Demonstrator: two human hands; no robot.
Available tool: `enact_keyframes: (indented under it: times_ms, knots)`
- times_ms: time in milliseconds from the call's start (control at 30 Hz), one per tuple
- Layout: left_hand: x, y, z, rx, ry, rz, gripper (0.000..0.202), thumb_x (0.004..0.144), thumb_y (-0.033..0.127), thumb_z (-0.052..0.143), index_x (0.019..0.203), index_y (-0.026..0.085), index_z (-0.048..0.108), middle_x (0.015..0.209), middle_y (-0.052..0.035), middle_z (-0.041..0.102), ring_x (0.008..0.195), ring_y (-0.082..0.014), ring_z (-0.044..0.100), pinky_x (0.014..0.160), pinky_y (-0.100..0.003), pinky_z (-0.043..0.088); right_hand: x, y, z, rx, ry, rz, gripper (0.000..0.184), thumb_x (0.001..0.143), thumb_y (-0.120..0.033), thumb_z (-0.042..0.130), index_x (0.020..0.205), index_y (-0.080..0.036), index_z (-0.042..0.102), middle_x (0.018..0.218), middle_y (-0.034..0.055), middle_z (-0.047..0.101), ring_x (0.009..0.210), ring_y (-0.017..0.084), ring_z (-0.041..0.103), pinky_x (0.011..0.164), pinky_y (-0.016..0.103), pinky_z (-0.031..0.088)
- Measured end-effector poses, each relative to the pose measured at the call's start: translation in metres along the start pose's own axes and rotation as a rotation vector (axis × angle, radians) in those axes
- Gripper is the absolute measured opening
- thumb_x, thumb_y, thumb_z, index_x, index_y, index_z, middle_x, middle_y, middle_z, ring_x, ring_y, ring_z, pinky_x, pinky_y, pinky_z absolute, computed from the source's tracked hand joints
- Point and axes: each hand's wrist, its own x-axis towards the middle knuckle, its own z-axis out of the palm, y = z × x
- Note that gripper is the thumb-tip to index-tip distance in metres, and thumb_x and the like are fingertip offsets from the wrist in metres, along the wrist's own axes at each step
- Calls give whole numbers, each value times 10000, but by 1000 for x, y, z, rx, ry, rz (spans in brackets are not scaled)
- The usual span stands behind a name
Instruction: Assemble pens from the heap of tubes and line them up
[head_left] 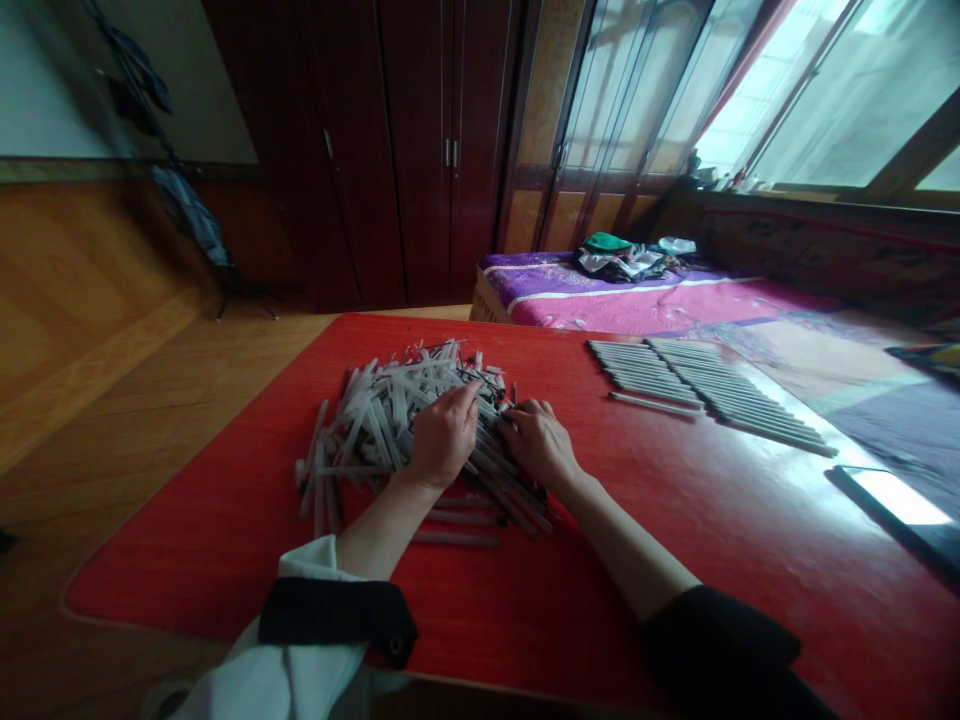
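A heaped pile of whitish, translucent stick-like tubes lies on the red table. Over its right part, my left hand is closed in a pinch, thumb and forefinger together; what lies between them is too small to make out. Just to its right, my right hand rests at the pile's edge, fingers curled down and closed among the tubes and small dark pieces. Its fingertips are partly hidden, so whatever they grip does not show. Several tubes point toward me below the hands.
Two neat rows of similar sticks lie at the table's right, one stick slightly apart. A phone-like dark device with a bright surface sits at the right edge. Beyond are a bed with clothes and a dark red wardrobe.
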Motion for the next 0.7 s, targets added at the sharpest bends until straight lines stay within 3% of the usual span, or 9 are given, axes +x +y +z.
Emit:
enact_keyframes:
  times_ms: [200,333,467,567,700]
  knots:
    - [1,1,-1,82,-94,131,272,836,97,484,1070,185,593,1009,-67,640,956,-183,572,841,-305,451,0,7,-6,109,66,29,140,802,-247,546,828,-192,672,864,78,633,852,206,540,708,303,431]
    - [2,1,-3,159,-139,248,286,815,117,538,1086,190,592,1016,-67,641,972,-212,540,831,-353,425,-3,13,-19,378,54,42,160,781,-288,560,814,-179,674,753,46,651,672,162,568,614,274,428]
    - [2,-1,-2,234,-120,208,208,829,164,542,1022,192,614,891,-61,669,865,-218,568,759,-351,398,-3,24,-27,675,66,160,321,804,-412,501,849,-147,675,693,45,657,610,154,576,555,263,425]
    - [1,-1,-1,255,-70,119,171,833,209,548,988,177,612,849,-67,673,830,-226,579,735,-348,385,-3,30,-25,580,66,163,281,786,-377,522,773,-144,679,707,55,651,642,162,579,574,273,427]
    - [1,1,-2,241,-36,87,163,850,219,519,988,172,593,853,-66,671,827,-221,582,739,-335,384,-9,24,-17,269,-32,-18,124,743,-262,585,731,-188,684,817,55,637,777,178,556,687,297,443]
